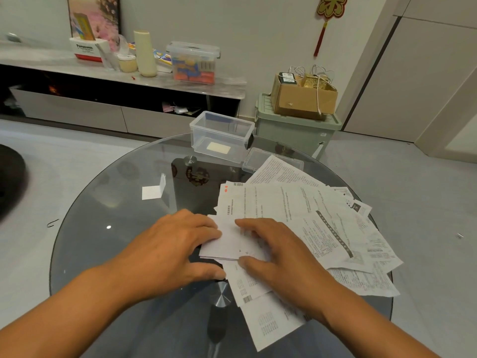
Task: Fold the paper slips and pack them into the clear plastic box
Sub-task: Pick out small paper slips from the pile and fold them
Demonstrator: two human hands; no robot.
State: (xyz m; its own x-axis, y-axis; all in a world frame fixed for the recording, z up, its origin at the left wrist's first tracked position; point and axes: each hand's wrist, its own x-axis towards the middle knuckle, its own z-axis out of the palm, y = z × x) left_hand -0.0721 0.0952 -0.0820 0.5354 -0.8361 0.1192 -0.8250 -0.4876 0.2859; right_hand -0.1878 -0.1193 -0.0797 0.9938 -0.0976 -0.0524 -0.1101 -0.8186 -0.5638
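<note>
A folded white paper slip [227, 241] lies on the round glass table [103, 228] near me. My left hand [175, 246] presses on its left edge with flat fingers. My right hand [273, 249] rests on its right part, index finger and thumb spread across it. Several printed paper slips [309, 215] lie fanned out to the right and under my right hand. The clear plastic box [222, 136] stands open at the table's far edge with one folded slip [218, 148] inside. Its lid [260, 158] lies beside it, partly under the papers.
A small folded white slip [153, 191] sits on the glass left of centre. Beyond the table stand a green storage bin [296, 130] with a cardboard box [302, 99] on top, and a low cabinet [103, 81] with containers.
</note>
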